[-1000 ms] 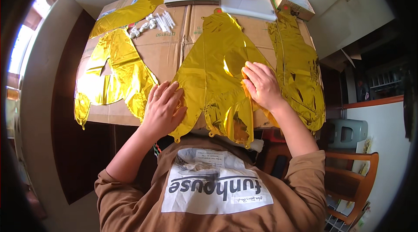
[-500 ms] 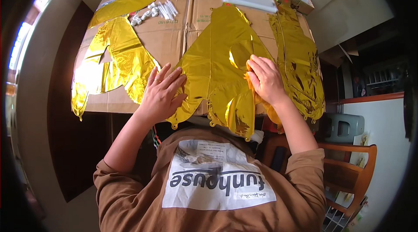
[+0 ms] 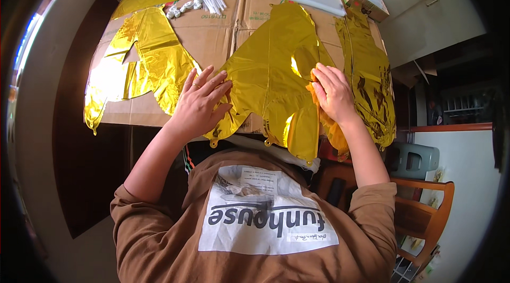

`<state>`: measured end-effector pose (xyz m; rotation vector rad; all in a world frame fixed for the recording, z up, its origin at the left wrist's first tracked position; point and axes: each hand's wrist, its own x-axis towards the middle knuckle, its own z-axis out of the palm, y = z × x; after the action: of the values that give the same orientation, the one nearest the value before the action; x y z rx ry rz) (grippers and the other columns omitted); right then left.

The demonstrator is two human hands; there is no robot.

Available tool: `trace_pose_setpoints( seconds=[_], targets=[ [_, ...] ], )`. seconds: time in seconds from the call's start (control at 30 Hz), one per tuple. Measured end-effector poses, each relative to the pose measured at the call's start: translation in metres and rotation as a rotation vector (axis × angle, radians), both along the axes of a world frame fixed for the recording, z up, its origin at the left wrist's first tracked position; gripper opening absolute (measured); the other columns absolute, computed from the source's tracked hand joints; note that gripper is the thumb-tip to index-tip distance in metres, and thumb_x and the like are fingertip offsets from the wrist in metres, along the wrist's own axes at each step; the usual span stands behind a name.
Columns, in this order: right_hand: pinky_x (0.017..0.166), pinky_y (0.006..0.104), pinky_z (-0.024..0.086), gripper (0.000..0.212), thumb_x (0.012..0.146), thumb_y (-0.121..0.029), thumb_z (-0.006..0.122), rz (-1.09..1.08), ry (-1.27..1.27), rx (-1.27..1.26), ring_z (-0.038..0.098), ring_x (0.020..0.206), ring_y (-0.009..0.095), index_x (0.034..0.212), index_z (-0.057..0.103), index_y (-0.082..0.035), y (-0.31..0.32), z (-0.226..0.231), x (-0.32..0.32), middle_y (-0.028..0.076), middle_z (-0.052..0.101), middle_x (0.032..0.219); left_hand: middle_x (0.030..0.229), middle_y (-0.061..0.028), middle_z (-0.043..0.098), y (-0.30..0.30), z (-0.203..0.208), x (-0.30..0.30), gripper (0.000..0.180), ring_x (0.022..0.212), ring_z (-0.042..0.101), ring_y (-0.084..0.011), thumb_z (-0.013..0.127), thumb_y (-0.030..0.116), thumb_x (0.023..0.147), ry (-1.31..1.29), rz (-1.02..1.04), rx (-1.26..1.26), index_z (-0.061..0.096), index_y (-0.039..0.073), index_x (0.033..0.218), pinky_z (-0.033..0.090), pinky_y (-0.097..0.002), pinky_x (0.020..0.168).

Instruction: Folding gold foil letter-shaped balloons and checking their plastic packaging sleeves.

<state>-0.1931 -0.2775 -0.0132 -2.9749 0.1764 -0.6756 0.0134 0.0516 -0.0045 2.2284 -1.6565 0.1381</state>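
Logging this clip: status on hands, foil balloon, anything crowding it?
Left hand spread over left edge of middle gold foil balloon; right hand gripping orange material on its right. Balloon flat, lower tabs overhanging cardboard. Gold foil pieces flanking both sides.

Shows metallic gold on the middle foil balloon (image 3: 276,54), with paler glints along its creases. Repeats that gold on the left foil balloon (image 3: 154,49), flaring nearly white at its lower left, and on the right foil balloon (image 3: 361,65), mottled with dark reflections. Glows orange in the crumpled material (image 3: 334,134). Turns tan on the cardboard (image 3: 212,38), printed in green. Reads white on the sticks (image 3: 213,2), brown on the shirt (image 3: 159,251), black-on-white on its chest panel (image 3: 268,230), grey-green on the plastic stool (image 3: 419,158).
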Motion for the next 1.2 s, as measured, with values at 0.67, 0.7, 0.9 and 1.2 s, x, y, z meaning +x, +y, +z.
trace_pose_setpoints(
  seconds=[0.67,0.7,0.9,1.2],
  targets=[
    [0.103,0.0415,0.05,0.031,0.091,-0.022,0.074,0.04,-0.099,0.047,0.061,0.119,0.032,0.117,0.074,-0.005,0.0,-0.005,0.007,0.01,0.069,0.128,0.149,-0.014,0.055,-0.002,0.013,-0.001,0.05,0.143,0.043,-0.0403,0.07,0.024,0.091,0.044,-0.019,0.064,0.062,0.009,0.139,0.026,-0.0566,0.122],
    [0.103,0.042,0.05,0.031,0.091,-0.022,0.074,0.044,-0.096,0.051,0.061,0.12,0.033,0.117,0.074,-0.005,0.0,-0.006,0.007,0.011,0.069,0.128,0.149,-0.014,0.055,-0.003,0.013,0.0,0.05,0.143,0.043,-0.0403,0.07,0.024,0.092,0.046,-0.023,0.068,0.062,0.009,0.139,0.026,-0.0566,0.122],
    [0.102,0.0418,0.05,0.032,0.091,-0.022,0.074,0.037,-0.104,0.029,0.061,0.119,0.032,0.118,0.074,-0.005,0.001,-0.005,0.007,0.01,0.07,0.128,0.146,-0.0128,0.056,-0.003,0.013,0.001,0.05,0.142,0.044,-0.0385,0.072,0.026,0.089,0.029,-0.021,0.055,0.064,0.009,0.136,0.026,-0.0556,0.122],
    [0.106,0.0405,0.048,0.031,0.093,-0.021,0.071,0.048,-0.093,0.07,0.06,0.121,0.029,0.118,0.073,-0.004,0.001,-0.008,0.005,0.009,0.069,0.128,0.146,-0.0141,0.056,-0.003,0.013,0.003,0.05,0.141,0.044,-0.0395,0.072,0.029,0.09,0.021,-0.027,0.062,0.063,0.01,0.135,0.026,-0.0562,0.122]
  ],
)
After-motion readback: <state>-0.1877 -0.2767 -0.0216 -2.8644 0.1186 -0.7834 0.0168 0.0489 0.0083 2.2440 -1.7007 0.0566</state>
